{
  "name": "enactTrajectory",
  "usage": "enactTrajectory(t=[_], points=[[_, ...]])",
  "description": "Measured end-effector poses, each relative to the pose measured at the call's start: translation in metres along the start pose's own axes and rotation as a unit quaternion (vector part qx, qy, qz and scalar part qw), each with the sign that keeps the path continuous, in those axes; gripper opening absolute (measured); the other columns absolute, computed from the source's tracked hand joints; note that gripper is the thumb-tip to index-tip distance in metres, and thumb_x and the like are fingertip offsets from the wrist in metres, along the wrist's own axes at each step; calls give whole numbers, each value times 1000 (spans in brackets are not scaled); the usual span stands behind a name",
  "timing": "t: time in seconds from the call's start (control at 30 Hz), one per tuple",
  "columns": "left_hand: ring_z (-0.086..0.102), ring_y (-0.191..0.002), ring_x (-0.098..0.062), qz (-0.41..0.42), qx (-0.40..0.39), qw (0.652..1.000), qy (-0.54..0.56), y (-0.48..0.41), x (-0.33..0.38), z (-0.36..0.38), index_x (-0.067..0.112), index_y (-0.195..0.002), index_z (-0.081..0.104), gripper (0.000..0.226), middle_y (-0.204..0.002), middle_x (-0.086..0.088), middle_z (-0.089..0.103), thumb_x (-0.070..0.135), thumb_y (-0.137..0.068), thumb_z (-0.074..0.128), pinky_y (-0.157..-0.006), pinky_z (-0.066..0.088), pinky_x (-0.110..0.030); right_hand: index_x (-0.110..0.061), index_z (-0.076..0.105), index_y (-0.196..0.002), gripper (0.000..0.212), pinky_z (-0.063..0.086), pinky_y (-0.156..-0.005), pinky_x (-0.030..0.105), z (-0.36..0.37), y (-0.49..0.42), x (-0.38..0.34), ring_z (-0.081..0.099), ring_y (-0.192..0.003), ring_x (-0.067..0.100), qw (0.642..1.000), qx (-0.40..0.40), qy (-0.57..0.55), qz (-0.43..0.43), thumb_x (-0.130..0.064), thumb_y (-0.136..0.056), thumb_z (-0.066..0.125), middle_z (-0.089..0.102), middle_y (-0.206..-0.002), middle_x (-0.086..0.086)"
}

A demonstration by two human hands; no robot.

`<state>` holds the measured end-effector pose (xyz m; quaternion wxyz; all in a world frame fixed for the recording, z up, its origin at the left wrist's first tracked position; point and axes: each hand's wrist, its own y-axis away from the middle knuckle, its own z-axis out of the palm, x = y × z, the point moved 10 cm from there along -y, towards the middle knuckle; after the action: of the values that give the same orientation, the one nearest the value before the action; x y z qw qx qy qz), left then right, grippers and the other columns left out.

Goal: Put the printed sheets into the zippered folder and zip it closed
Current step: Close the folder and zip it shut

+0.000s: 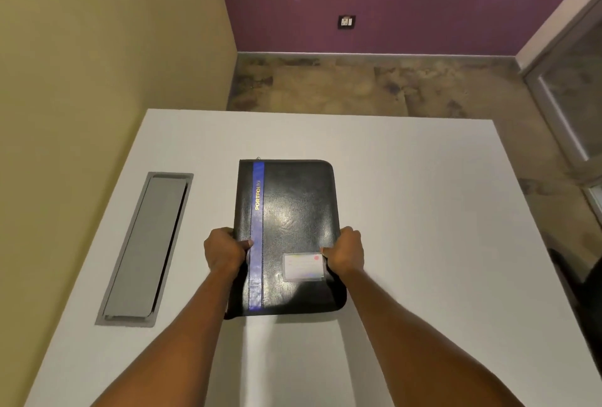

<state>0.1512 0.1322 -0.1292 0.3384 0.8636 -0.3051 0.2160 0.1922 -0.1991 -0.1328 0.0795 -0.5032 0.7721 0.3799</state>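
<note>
The folder (293, 237) lies near the middle of the surface (423, 211), its long side running away from the person. The left grip (224, 252) clasps its left edge near the near end, and the right grip (345, 253) clasps its right edge opposite. A card pocket (303, 267) sits on the cover just beside the right grip. Left of the folder, well apart, a hatch (146, 247) is set into the surface. Behind the surface lies the floor (374, 87), then a wall with a socket (346, 21).

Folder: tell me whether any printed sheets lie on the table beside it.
No: only the folder lies on the white table.
</note>
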Motion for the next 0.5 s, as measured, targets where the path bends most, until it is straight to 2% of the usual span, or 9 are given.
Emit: enactTrajectory(t=[0.27,0.4,0.5], points=[[72,-76,-28,26,25,999,-13,-105,37,-47,3,-88,79,34,-81,-14,76,19,-65,98,-72,55,-36,-6,53,-120,51,48,-94,39,29,-56,-96,59,-115,33,999,1,-25,-34,-24,-83,83,52,-124,12],[74,-82,-29,19,33,999,-19,-155,44,-60,5,-92,80,38,-85,-13,78,23,-64,99,-78,57,-37,-9,53,-117,47,47,-88,38,46,-82,-133,59,-112,32,998,10,-39,-42,-24,-84,82,52,-121,10],[74,-82,-28,12,34,999,-30,-186,45,-65,8,-92,80,38,-86,-13,79,26,-64,99,-80,58,-38,-9,53,-117,47,48,-90,39,59,-100,-153,60,-113,33,998,12,-33,-46,-23,-83,83,53,-122,11]])
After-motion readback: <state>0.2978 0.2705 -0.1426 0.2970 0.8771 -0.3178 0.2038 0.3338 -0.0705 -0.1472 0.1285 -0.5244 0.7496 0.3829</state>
